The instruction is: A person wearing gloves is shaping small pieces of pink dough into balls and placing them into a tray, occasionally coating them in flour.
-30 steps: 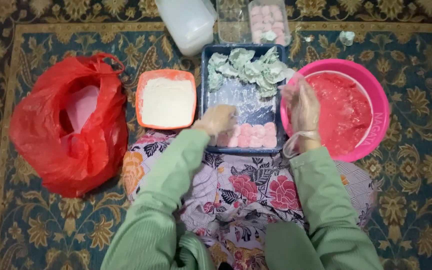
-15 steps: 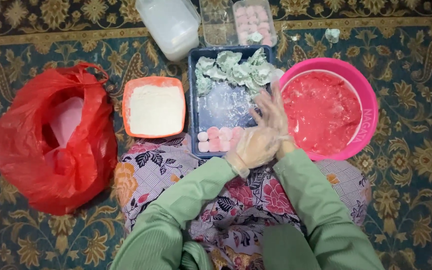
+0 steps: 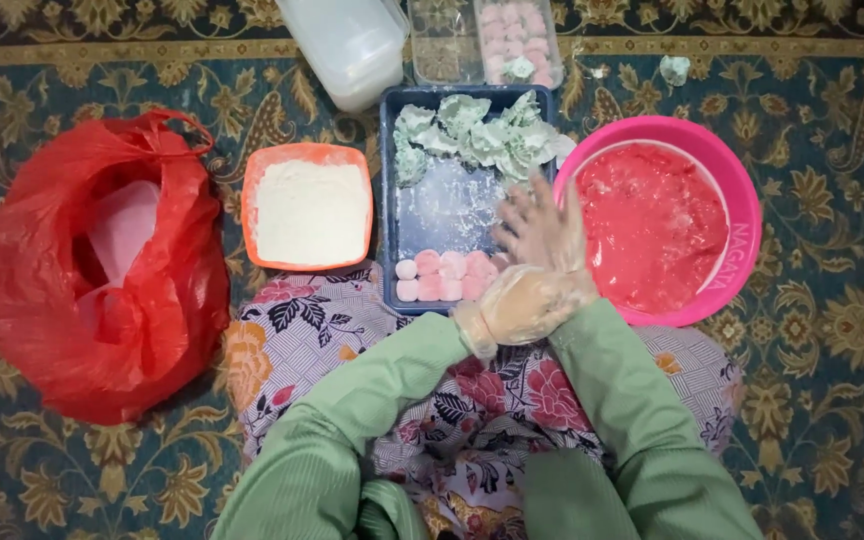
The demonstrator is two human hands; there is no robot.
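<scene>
Both hands wear clear plastic gloves and meet at the front right corner of a dark blue tray (image 3: 389,200). My right hand (image 3: 542,222) is raised over the tray's right edge with its fingers spread. My left hand (image 3: 520,305) is curled around the right wrist, on the glove's cuff. The floured tray holds a double row of small pink dough balls (image 3: 444,275) at the front and crumpled pale green pieces (image 3: 472,135) at the back. A pink basin (image 3: 742,215) of red dough sits just right of the hands.
An orange tub of white flour (image 3: 310,205) stands left of the tray, and a big red plastic bag (image 3: 92,265) lies further left. Clear plastic containers (image 3: 352,40), one with pink balls (image 3: 517,35), stand at the back. All rests on a patterned carpet (image 3: 832,400).
My left hand left the pink balls and moved right to the right wrist. My right hand came off the basin's rim and now spreads over the tray's right edge.
</scene>
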